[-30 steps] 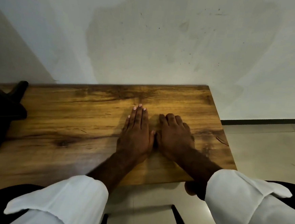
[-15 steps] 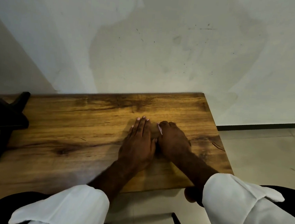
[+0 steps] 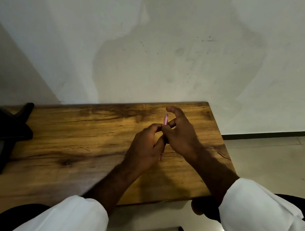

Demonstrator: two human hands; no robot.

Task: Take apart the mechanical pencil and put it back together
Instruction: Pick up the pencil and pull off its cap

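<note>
A pink pencil (image 3: 165,120) is gripped at its lower part by the curled left hand (image 3: 145,147). Just above that grip it is pinched by the right hand (image 3: 181,135), over the table (image 3: 73,136).

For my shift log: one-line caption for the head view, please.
Over a wooden table, the left hand and right hand hold a pink mechanical pencil between them.

Both hands meet right of centre, touching. Left hand (image 3: 145,147): fingers curled, pinching the lower barrel of the pencil (image 3: 165,120). Right hand (image 3: 182,136): fingers pinching the upper barrel, index finger arched over its far end. Forearms bare, converging from white sleeves (image 3: 260,215) at near edge.
</note>
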